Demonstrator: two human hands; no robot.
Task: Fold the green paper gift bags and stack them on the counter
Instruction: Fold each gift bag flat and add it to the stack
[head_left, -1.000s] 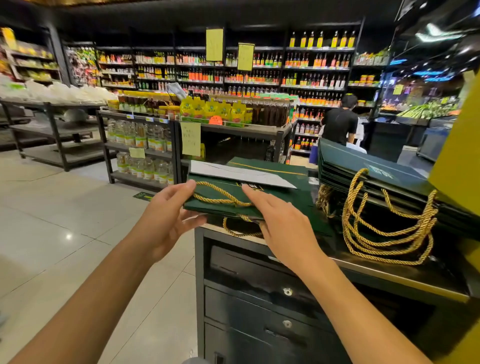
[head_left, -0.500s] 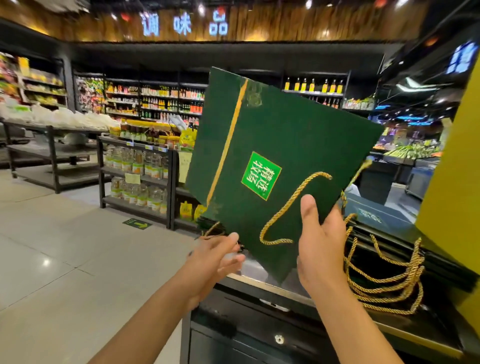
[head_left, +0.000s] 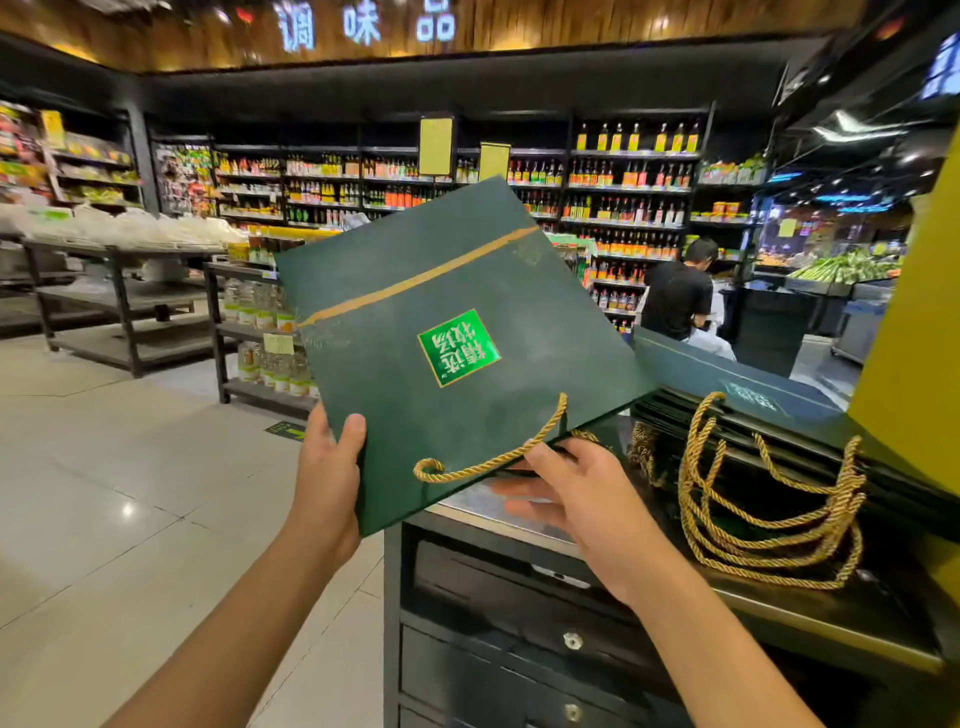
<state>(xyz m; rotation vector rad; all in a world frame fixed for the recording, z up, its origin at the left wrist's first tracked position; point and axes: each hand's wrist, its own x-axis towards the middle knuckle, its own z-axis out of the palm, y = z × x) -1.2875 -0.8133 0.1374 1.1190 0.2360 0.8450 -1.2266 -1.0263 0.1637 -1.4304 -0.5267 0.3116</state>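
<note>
Above the counter (head_left: 480, 506) — bag (head_left: 457, 291) looks light, stiff, so hold edges: left hand (head_left: 327, 478) pinches one side, right hand (head_left: 582, 499) spread beneath.

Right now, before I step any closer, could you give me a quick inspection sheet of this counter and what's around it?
Surface: dark counter with a steel front edge, drawers below.
Job's things: one flat green gift bag held tilted in the air; a stack of folded bags lies on the counter, its gold rope handles hanging over the front.
Clutter: nothing seen.
Hands: left hand grips the held bag's lower corner, thumb on the front; right hand at its handle edge, fingers outstretched.
Cables: nothing seen.
Surroundings: tiled floor, shelves of bottles, a person in a black shirt beyond the stack.
</note>
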